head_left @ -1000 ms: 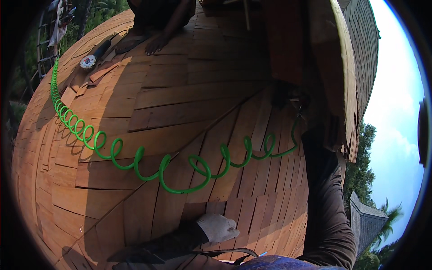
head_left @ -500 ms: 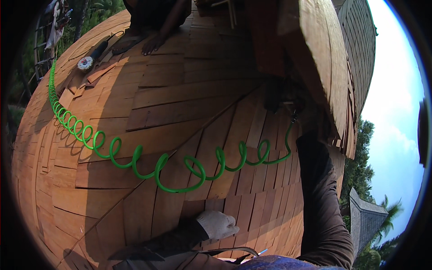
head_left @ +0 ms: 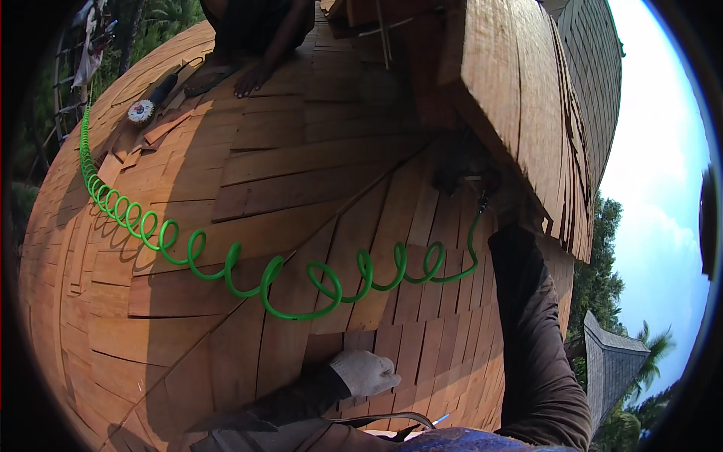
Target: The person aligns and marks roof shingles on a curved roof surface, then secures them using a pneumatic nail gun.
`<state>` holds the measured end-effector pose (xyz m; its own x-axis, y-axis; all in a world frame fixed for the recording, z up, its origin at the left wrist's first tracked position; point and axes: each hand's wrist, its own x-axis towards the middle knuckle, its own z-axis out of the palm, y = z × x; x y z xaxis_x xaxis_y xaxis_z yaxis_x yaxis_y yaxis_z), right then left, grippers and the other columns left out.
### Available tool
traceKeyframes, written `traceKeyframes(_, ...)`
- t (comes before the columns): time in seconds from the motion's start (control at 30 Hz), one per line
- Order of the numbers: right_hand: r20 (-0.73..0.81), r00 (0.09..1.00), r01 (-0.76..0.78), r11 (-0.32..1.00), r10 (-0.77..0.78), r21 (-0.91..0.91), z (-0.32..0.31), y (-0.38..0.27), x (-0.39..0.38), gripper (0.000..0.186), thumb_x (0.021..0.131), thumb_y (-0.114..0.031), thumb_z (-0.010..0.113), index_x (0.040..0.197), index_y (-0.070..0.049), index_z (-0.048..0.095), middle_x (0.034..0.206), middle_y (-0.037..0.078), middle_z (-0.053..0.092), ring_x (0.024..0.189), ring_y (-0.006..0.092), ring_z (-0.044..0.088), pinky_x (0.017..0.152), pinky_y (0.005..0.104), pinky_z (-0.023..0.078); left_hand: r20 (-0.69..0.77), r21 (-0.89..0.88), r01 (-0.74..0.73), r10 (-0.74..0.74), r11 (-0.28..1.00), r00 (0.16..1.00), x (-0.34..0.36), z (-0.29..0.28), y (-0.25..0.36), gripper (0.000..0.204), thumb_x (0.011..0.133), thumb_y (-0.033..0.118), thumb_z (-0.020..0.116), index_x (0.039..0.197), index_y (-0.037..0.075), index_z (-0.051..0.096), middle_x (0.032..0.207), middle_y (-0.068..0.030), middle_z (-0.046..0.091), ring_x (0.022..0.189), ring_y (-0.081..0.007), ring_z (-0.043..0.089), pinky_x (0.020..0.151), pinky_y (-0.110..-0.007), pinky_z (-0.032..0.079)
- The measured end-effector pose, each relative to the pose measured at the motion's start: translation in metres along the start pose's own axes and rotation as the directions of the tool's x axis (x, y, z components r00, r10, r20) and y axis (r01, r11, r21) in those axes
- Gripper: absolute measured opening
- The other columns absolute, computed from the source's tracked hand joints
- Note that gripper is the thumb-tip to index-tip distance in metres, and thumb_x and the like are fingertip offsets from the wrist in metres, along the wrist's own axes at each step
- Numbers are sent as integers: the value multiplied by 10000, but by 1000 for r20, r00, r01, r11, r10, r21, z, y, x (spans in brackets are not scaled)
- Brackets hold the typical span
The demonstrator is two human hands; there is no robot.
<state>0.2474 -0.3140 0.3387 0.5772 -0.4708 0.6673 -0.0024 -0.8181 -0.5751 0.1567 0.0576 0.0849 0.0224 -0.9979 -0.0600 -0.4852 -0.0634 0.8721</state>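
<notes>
My left hand [head_left: 364, 374], in a pale grey glove, rests on the wooden shingles [head_left: 331, 348] near the lower middle. Its fingers are curled into a fist, and nothing sticks out of it. My right arm [head_left: 527, 316], in a dark sleeve, reaches forward into deep shade under a wooden overhang. There my right hand [head_left: 506, 202], hard to make out, is around a dark air tool [head_left: 456, 172]; shade hides the tool's exact shape. A green coiled air hose [head_left: 301, 316] runs from a metal coupling [head_left: 483, 202] at the tool across the shingles to the far left.
Shingle-covered wood [head_left: 512, 68] juts out at the upper right. A co-worker's hand [head_left: 252, 80] lies on the roof at the far side, near an angle grinder [head_left: 141, 111] and loose wood pieces [head_left: 167, 126]. Trees, sky and another roof [head_left: 614, 358] show at the right.
My right hand, the air tool and the hose end sit slightly farther left in the picture, as does the overhang. My left hand has stayed in place.
</notes>
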Motion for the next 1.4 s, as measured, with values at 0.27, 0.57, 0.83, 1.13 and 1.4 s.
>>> traceKeyframes(0.27,66,993,-110,985,102,132,2,12,-29,176,893,-98,631,997,33,683,966,154,738,925,262,740,803,356,613,-9,14,-3,3,1000,1000,-4,-5,4,531,994,598,537,1173,139,734,1034,-164,771,965,-384,733,874,-507,564)
traceKeyframes(0.57,274,814,-538,487,513,688,-45,-31,-248,208,866,-42,639,1061,24,609,935,199,734,708,197,692,546,242,513,-144,3,-23,23,1000,989,6,26,-15,419,972,483,632,1115,110,757,966,-158,767,884,-325,748,791,-419,573)
traceKeyframes(0.83,91,688,-527,409,720,745,-111,-39,-407,384,876,-88,708,1208,-6,532,893,115,713,753,221,726,644,324,590,-441,340,100,65,935,895,12,46,21,256,953,358,682,961,117,766,845,-131,751,775,-363,731,695,-442,585)
traceKeyframes(1.13,59,466,-642,291,883,709,-123,-37,-509,780,864,-174,734,1534,6,380,847,68,657,713,143,652,639,323,560,-458,638,-44,425,769,781,36,76,8,194,934,248,741,1001,67,765,882,-156,760,781,-360,741,692,-431,601)
traceKeyframes(1.4,92,461,-774,349,883,528,-161,-68,-522,942,868,-247,705,1618,-33,176,903,198,719,735,296,732,698,434,595,2,334,178,-189,926,982,-18,137,14,366,1005,255,684,1209,-49,693,1116,-186,753,1010,-285,726,904,-367,563)
